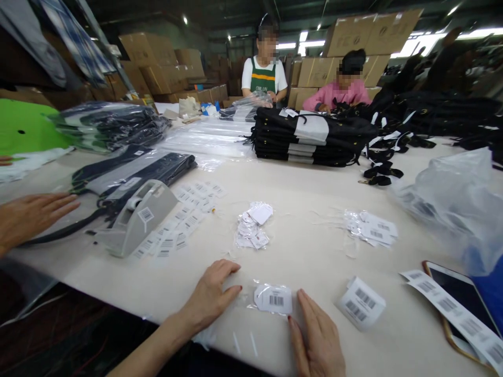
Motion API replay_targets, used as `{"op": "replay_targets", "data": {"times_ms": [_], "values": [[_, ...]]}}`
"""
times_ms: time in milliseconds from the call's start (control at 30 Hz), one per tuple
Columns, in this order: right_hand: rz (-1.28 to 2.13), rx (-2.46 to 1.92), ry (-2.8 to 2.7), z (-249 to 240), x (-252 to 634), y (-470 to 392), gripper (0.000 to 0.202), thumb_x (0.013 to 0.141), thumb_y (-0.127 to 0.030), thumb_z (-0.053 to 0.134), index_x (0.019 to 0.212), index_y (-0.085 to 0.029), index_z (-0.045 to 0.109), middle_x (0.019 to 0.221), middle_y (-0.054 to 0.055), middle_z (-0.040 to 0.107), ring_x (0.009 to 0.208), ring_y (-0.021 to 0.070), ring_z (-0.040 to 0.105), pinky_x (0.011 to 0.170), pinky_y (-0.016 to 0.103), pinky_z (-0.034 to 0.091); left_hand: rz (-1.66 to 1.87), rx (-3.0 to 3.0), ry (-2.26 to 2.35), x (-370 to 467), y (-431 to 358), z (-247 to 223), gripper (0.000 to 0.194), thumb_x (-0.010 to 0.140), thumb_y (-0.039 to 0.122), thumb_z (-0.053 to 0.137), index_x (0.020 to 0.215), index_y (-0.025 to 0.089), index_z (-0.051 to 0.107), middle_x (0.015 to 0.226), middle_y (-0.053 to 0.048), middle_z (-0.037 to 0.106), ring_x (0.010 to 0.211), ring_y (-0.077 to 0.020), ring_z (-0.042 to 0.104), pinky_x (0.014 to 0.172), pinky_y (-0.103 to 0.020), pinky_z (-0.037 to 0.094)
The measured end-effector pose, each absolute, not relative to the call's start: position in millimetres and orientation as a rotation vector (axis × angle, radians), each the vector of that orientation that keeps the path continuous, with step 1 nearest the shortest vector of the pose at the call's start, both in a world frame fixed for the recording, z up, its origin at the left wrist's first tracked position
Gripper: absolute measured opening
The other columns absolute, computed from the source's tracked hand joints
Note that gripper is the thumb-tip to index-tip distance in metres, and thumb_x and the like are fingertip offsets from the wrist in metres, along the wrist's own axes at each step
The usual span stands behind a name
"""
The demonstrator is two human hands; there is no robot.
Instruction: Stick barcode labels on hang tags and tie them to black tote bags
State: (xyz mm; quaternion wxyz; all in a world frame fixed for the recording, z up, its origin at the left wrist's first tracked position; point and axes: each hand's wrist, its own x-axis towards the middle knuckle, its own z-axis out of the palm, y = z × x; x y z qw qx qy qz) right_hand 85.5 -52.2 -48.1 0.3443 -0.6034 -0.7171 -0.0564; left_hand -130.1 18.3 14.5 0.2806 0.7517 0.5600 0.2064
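Observation:
A white barcode tag (274,299) in a clear plastic sleeve lies flat on the table between my hands. My left hand (214,293) rests just left of it, thumb and fingers apart, with nothing held. To the right, my right hand (317,335) is spread with its fingertips at the sleeve's right edge. Beyond the hands lies a small pile of sleeved tags (254,225). Another group of tags (371,229) sits farther right. A curled roll of barcode stickers (362,303) stands to the right of my right hand.
A tape dispenser (137,220), sticker sheets (183,214) and wrapped dark goods (137,170) are at left, beside another person's hand (37,214). A black stack (314,137) stands behind. At right are a phone (463,298), sticker strip (448,306) and plastic bag (456,193). Two people work across the table.

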Motion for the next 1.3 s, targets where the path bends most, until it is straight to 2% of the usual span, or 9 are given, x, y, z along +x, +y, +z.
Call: {"op": "replay_targets", "data": {"times_ms": [67,200,300,367,467,567,767,933,1300], "values": [[-0.102,-1.559,-1.89,-43.5,84.7,-45.7,0.044,0.086,-0.034,0.039,0.127,-0.016,0.038,0.109,0.013,0.061,0.099,0.0243,0.056,0.081,0.039,0.045,0.467,1.98,1.552,-137.2,15.8,20.3,0.016,0.07,0.02,0.055,0.085,0.017,0.056,0.087,-0.004,0.059,0.084,-0.0186,0.053,0.079,-0.034,0.044],[-0.068,-1.523,-2.02,-33.9,81.8,-28.1,0.042,0.081,-0.038,0.047,0.119,-0.017,0.046,0.105,0.009,0.063,0.095,0.0226,0.057,0.077,0.036,0.044,0.377,2.065,1.55,-129.8,7.6,20.6,0.019,0.066,0.021,0.061,0.083,0.017,0.055,0.087,-0.003,0.057,0.083,-0.0187,0.051,0.075,-0.034,0.042],[0.032,-1.598,-2.068,-28.1,82.9,-17.1,0.04,0.077,-0.036,0.053,0.113,-0.019,0.051,0.101,0.008,0.063,0.092,0.0223,0.057,0.073,0.035,0.044,0.358,2.145,1.544,-121.7,5.9,12.4,0.006,0.07,0.014,0.054,0.075,0.017,0.055,0.081,-0.003,0.057,0.08,-0.0182,0.05,0.073,-0.033,0.039],[0.146,-1.624,-2.112,-23.9,84.9,-11.9,0.037,0.073,-0.034,0.057,0.107,-0.022,0.053,0.099,0.006,0.062,0.089,0.0212,0.057,0.071,0.033,0.044,0.398,2.131,1.544,-120.7,7.4,7.5,0.009,0.071,0.009,0.049,0.069,0.017,0.054,0.074,-0.002,0.057,0.076,-0.0171,0.05,0.071,-0.032,0.037],[0.289,-1.648,-2.137,-16.3,86.0,-6.9,0.024,0.069,-0.032,0.059,0.092,-0.025,0.057,0.092,0.003,0.062,0.083,0.0189,0.057,0.067,0.03,0.044,0.539,1.887,1.528,-124.4,11.2,6.8,0.01,0.069,0.011,0.047,0.063,0.017,0.054,0.065,0.0,0.055,0.067,-0.0146,0.049,0.065,-0.028,0.037],[0.412,-1.676,-2.103,-9.2,83.9,-5.1,0.012,0.067,-0.028,0.058,0.078,-0.024,0.056,0.082,0.001,0.061,0.076,0.0175,0.056,0.063,0.029,0.042,0.691,1.442,1.427,-128.7,13.9,13.6,0.009,0.069,0.022,0.052,0.063,0.016,0.054,0.06,0.001,0.055,0.059,-0.0118,0.047,0.057,-0.024,0.036],[1.173,-1.637,-1.743,3.0,85.1,-4.0,0.005,0.07,-0.025,0.053,0.074,-0.022,0.054,0.065,-0.004,0.057,0.063,0.014,0.051,0.058,0.024,0.037,0.877,0.999,1.243,-130.5,16.6,29.0,0.018,0.065,0.03,0.064,0.065,0.014,0.056,0.063,-0.003,0.063,0.058,-0.0105,0.049,0.057,-0.022,0.036],[1.682,-1.337,-1.242,16.7,100.5,-4.1,0.019,0.063,-0.033,0.065,0.072,-0.018,0.056,0.06,-0.005,0.056,0.059,0.0108,0.049,0.055,0.021,0.035,0.973,0.9,1.316,-129.4,23.1,34.4,0.016,0.061,0.028,0.065,0.06,0.014,0.055,0.057,0.0,0.061,0.052,-0.0089,0.046,0.055,-0.021,0.034],[1.621,-1.293,-0.787,31.6,133.7,-10.8,0.026,0.057,-0.032,0.072,0.072,-0.014,0.059,0.055,-0.003,0.055,0.048,0.0075,0.046,0.046,0.019,0.034,0.916,0.942,1.277,-94.4,39.3,37.5,0.021,0.061,0.033,0.063,0.06,0.015,0.053,0.056,0.0,0.059,0.054,-0.0096,0.045,0.055,-0.022,0.034]]}}
